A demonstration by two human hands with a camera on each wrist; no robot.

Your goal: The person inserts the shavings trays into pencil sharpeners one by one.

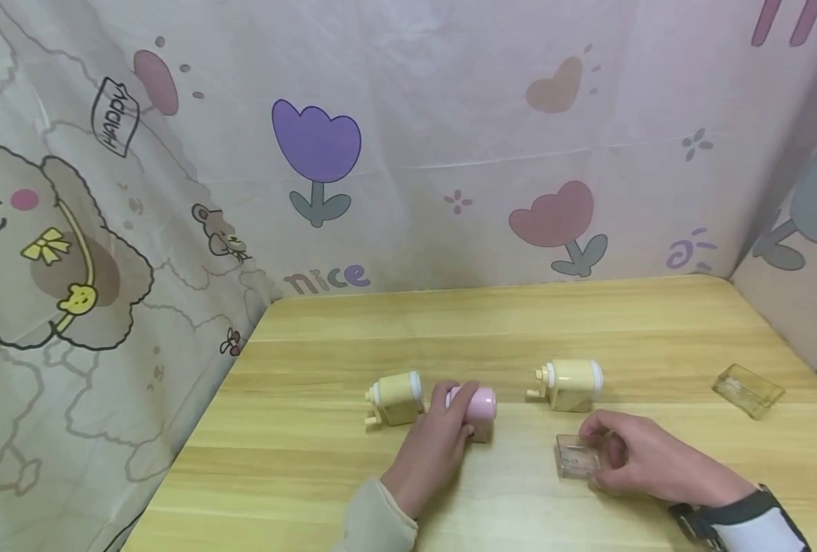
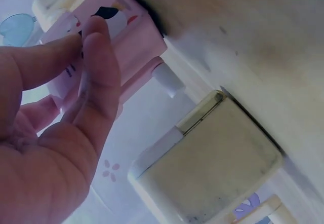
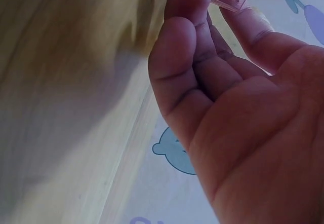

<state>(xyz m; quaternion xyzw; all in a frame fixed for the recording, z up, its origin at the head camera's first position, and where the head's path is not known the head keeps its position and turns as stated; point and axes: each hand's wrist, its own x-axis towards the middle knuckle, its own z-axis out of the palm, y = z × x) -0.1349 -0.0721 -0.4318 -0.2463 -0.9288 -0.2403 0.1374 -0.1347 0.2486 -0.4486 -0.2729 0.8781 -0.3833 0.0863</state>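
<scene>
Lower centre, left hand gripping pink sharpener; lower right, right hand pinching clear tray, probably light, stiff and brittle, best held by opposite side walls

We see a pink, boxy device, rounded on top, with a duller lower part; it stands upright near the middle of the wooden table, gripped by the left hand. Up close, we make out a black-and-white printed figure with red spots on its pink face, small dark marks, and a pale, rounded end piece jutting out. To its right and nearer us, we see a small, clear, pink-tinted rectangular tray, shallow with raised edges, roughly level and pinched at its right side by the right hand.
</scene>
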